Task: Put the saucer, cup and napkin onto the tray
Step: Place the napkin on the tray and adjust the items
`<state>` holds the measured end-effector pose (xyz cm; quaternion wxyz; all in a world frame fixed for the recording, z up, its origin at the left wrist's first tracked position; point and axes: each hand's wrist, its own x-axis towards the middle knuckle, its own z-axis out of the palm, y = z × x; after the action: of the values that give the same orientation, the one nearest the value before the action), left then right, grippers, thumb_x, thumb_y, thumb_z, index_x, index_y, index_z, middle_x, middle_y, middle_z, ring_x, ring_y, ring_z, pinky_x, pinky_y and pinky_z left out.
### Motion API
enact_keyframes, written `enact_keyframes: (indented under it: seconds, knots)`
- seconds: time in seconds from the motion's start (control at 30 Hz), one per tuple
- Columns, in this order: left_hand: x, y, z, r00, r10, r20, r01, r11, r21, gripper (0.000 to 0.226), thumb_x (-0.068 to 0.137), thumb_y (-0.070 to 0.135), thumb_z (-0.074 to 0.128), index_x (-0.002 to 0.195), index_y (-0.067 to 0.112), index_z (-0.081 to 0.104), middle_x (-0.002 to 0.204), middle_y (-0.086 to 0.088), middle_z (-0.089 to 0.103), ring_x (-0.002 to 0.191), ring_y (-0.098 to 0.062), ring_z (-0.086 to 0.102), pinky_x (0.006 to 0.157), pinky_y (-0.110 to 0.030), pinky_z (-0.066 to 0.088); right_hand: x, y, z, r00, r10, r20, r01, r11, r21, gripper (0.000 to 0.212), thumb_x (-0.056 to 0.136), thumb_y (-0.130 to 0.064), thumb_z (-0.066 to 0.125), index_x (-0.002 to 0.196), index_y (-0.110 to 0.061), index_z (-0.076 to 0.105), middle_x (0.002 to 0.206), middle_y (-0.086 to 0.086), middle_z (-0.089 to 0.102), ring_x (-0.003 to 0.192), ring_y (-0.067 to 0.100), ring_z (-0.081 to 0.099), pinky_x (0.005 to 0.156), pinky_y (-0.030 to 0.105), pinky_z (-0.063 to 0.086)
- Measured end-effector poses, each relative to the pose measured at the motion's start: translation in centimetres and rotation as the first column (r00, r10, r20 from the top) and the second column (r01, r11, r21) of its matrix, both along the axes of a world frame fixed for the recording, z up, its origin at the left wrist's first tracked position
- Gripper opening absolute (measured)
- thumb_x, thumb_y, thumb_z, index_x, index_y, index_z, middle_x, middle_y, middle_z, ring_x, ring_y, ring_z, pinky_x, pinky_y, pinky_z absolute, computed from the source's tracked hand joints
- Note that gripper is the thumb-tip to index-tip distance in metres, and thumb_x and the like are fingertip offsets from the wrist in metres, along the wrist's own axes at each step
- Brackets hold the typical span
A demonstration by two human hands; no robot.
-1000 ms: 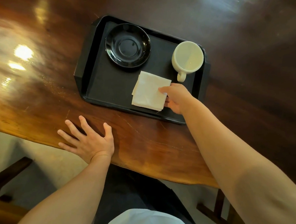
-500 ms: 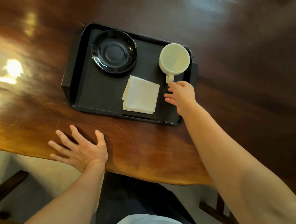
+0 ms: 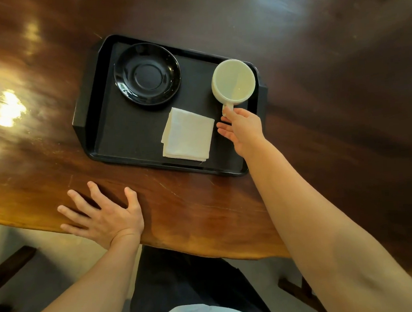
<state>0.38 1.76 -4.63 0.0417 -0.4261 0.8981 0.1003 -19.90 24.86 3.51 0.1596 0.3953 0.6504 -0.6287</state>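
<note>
A black tray (image 3: 136, 146) lies on the wooden table. On its far left part rests a black saucer (image 3: 147, 73). A folded white napkin (image 3: 188, 134) lies near the tray's front edge. The cream cup (image 3: 234, 81) stands at the tray's far right corner, handle pointing toward me. My right hand (image 3: 243, 129) pinches that handle with thumb and forefinger, the other fingers spread toward the napkin. My left hand (image 3: 104, 217) lies flat with fingers apart on the table's near edge, in front of the tray.
The glossy wooden table (image 3: 342, 97) stretches to the right and beyond the tray, with bright glare at the left (image 3: 9, 111). Dark chair parts (image 3: 10, 267) show below the table edge at the left and lower right. My lap is underneath.
My right hand left the napkin's corner and went up to the cup's handle, where it now holds on. The left hand stays flat on the table.
</note>
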Motion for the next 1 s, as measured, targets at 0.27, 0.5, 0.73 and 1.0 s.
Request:
enact_keyframes:
  seconds: [0.27,0.5,0.73,1.0]
  knots:
    - [0.1,-0.1,-0.1,1.0,-0.006,-0.009,0.006,1.0,0.003,0.08,0.095,0.058,0.054,0.159,0.018,0.028,0.172,-0.019,0.016,0.158,-0.048,0.007,0.124,-0.068,0.004,-0.8,-0.3,-0.2,0.996,-0.087,-0.026,0.088,0.996,0.023,0.013,0.096,-0.02,0.068,0.086,-0.014,0.066,0.103,0.014,0.072,0.087,0.022,0.076,0.08,0.034,0.064]
    - [0.0,-0.2,-0.1,1.0,-0.006,-0.004,0.006,1.0,0.011,0.082,0.091,0.063,0.045,0.159,0.018,0.029,0.171,-0.019,0.016,0.158,-0.048,0.007,0.124,-0.069,0.004,-2.3,0.7,0.2,0.992,-0.124,-0.03,0.125,0.991,0.048,0.015,0.097,-0.02,0.067,0.083,-0.016,0.064,0.101,0.012,0.072,0.087,0.02,0.076,0.08,0.034,0.064]
    - [0.1,-0.1,0.0,1.0,-0.002,-0.009,0.002,1.0,0.014,0.082,0.091,0.063,0.044,0.159,0.019,0.029,0.171,-0.019,0.016,0.158,-0.048,0.008,0.124,-0.068,0.004,-3.4,1.4,0.8,0.991,-0.13,-0.005,0.13,0.989,0.068,0.016,0.096,-0.02,0.068,0.081,-0.016,0.062,0.101,0.011,0.072,0.085,0.02,0.076,0.077,0.033,0.065]
    - [0.1,-0.1,0.1,1.0,0.001,-0.01,-0.001,1.0,0.012,0.082,0.092,0.063,0.044,0.159,0.018,0.029,0.172,-0.019,0.016,0.158,-0.048,0.008,0.124,-0.068,0.003,-2.1,0.9,1.3,0.989,-0.145,-0.009,0.146,0.987,0.063,0.053,0.095,-0.03,0.069,0.139,-0.011,0.047,0.117,0.011,0.067,0.084,0.021,0.076,0.067,0.031,0.065]
